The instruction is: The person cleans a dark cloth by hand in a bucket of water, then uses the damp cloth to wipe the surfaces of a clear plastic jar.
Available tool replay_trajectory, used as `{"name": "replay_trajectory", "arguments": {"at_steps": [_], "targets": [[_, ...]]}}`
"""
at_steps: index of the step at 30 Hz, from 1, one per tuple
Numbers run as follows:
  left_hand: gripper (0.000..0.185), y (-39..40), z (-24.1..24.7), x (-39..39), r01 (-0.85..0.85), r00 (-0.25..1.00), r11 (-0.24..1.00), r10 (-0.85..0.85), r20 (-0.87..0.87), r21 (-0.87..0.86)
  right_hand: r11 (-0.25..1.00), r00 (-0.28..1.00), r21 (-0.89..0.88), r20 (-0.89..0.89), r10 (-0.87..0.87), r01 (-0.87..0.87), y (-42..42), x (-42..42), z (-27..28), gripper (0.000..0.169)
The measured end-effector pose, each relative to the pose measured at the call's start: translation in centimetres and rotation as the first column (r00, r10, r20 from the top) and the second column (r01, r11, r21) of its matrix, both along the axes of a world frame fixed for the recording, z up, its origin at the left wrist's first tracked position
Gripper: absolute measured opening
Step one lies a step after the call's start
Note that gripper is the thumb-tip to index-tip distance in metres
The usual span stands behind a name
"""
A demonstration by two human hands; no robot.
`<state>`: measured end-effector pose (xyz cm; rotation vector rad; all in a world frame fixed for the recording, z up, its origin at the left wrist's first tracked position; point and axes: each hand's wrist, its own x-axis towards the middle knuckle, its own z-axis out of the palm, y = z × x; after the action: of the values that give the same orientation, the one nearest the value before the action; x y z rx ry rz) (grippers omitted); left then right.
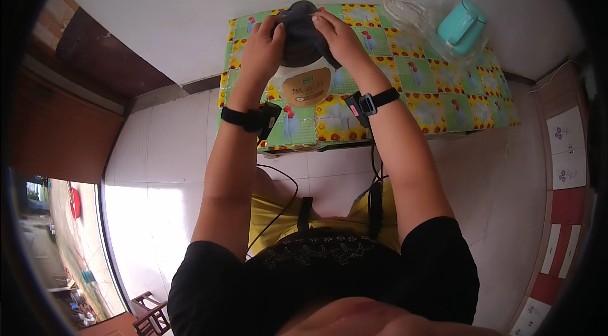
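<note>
Both of my hands hold a dark cloth-like item (304, 32) near the back edge of the table. My left hand (266, 46) grips its left side, and my right hand (339, 39) its right side, where a strip hangs down. The item's exact kind cannot be told. Just below it, partly hidden, stands a rounded container (308, 88) with a brown and gold front that bears writing. Black straps with small boxes circle both wrists.
A patterned tablecloth (430, 112) covers the table against the wall. At the back right lies a turquoise electric kettle (461, 27) on clear plastic, beside a bundled white thing in a clear bag (406, 13). Black cables hang from the wrists. A wooden stool (151, 313) stands at lower left.
</note>
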<state>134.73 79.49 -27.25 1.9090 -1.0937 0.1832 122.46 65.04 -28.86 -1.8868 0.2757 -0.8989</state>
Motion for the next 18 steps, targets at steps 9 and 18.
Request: {"name": "replay_trajectory", "arguments": {"at_steps": [9, 18], "targets": [[0.033, 0.1, 0.8, -1.8, -0.177, 0.984, 0.960, 0.178, 0.012, 0.217, 0.999, 0.958, -0.030, -0.281, -0.047, 0.040, 0.3, 0.5, 0.9, 0.048], [0.020, 1.2, 0.6, -2.5, -0.204, 0.933, 0.968, 0.237, 0.270, -0.146, 0.923, 0.968, -0.312, -0.032, -0.250, 0.228, 3.5, -0.7, 1.3, 0.035]]}}
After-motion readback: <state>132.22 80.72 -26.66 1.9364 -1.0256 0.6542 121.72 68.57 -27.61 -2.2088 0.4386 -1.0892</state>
